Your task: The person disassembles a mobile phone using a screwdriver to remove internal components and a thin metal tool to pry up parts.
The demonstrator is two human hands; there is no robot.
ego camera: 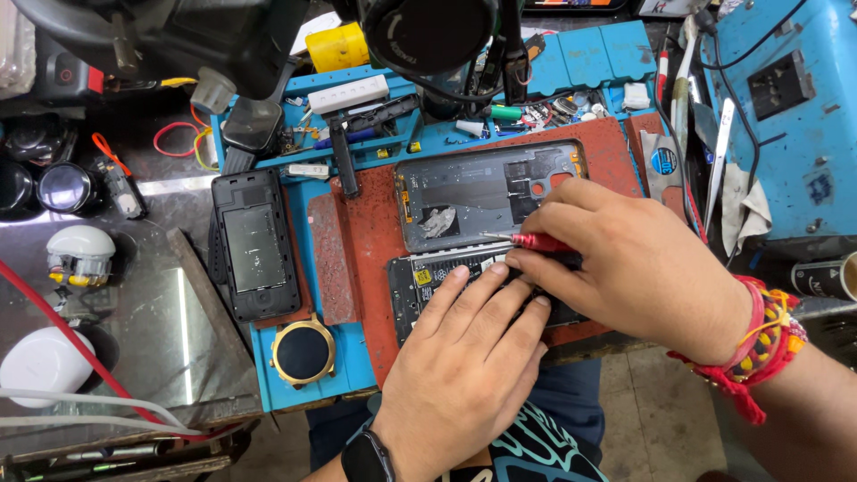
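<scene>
On the red mat (375, 241), left hand (464, 357) lies flat on the opened phone (420, 286) while right hand (625, 259) pinches a red screwdriver (536, 242) at a screw, needing steady downward pressure.

a red handle is seen on the screwdriver (542, 242), held over the opened phone (464, 284), whose board is black with small yellow patches. the back cover (473, 192), just beyond, is shown grey with orange marks. both are laid on a worn red mat (370, 232) over a blue work tray (353, 353). red, yellow and orange threads (759, 344) are worn on the right wrist, and a black watch (368, 460) on the left. near the tray's front, a black dial is ringed in gold (303, 351). at far left a black phone frame (253, 245) is seen.
</scene>
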